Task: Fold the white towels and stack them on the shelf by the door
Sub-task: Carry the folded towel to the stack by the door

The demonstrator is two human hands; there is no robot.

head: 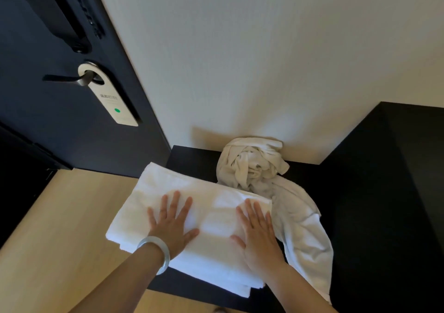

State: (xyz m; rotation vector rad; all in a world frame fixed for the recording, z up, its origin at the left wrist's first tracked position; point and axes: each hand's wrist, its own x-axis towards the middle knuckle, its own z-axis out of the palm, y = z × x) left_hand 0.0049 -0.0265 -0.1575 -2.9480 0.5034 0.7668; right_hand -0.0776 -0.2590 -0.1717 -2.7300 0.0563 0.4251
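Both hands are flat with fingers spread, left hand (171,221) and right hand (258,232) pressing down on the folded towel stack (211,219), which sits on the dark shelf (189,159). A pale bangle (157,252) is on the left wrist. Just behind the stack there's a crumpled towel (254,162) against the wall, trailing down the right side. The door (72,120) on the left has a hanger tag (111,99) on its handle.
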